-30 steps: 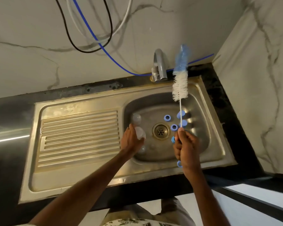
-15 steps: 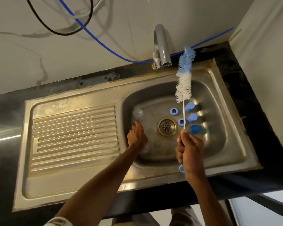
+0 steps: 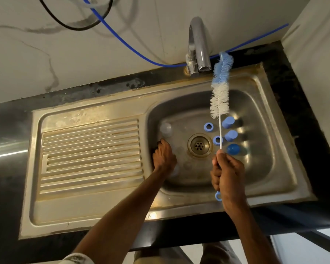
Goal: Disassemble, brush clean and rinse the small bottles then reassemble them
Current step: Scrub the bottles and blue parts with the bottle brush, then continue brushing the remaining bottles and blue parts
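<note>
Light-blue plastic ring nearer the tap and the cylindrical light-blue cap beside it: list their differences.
The light-blue plastic ring is flat, with an open hole; the cylindrical light-blue cap is taller, its top closed. The ring lies left of the white brush stem, the cap right of it. Both lie loose in the steel sink, untouched.

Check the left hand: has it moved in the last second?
No, barely. Against the drain, the left hand stays as far to its left as before; only the camera has shifted.
</note>
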`<state>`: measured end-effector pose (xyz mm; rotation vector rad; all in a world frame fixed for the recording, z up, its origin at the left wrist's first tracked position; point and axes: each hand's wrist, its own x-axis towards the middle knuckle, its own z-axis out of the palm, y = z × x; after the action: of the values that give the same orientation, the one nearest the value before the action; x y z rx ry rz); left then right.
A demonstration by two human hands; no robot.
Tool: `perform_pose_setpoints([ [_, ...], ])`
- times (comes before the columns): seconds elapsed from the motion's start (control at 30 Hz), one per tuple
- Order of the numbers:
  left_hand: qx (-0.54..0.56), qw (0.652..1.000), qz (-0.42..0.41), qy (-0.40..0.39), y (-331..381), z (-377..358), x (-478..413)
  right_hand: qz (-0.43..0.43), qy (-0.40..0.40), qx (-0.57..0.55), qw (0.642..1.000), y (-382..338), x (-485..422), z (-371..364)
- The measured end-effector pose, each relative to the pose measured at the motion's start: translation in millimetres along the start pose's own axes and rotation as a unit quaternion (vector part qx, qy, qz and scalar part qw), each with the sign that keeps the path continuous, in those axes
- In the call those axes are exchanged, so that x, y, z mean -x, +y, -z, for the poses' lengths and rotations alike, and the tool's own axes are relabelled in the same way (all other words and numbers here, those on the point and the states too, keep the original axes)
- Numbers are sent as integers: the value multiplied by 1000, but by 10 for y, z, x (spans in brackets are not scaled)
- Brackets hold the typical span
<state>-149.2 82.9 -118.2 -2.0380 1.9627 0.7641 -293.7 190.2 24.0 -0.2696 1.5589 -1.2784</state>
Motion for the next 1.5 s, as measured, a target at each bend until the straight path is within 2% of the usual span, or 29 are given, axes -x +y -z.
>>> perform_pose_setpoints([
  [0.3, 17, 1000, 15, 15, 1, 69, 293, -2, -5, -11, 1000, 23, 7, 45],
  [0.53, -23, 994, -86, 71, 23, 148, 515, -5, 6, -10, 1000, 21, -5, 71],
  [0.7, -110, 959, -225, 129, 184, 69, 396, -6, 19, -8, 1000, 8, -15, 102],
  [0.9, -298, 913, -272, 53, 515, -28, 125, -5, 20, -3, 1000, 43, -26, 101],
  [1.1, -355, 886, -300, -5, 472, -205, -124, -1, 25, -5, 1000, 32, -83, 96],
  [1.33, -354, 880, -317, 18, 345, -333, -325, 9, 25, -6, 1000, 52, -148, 115],
  [1.5, -330, 878, -339, 74, 338, -355, -418, 12, 28, 0, 1000, 97, -152, 112],
])
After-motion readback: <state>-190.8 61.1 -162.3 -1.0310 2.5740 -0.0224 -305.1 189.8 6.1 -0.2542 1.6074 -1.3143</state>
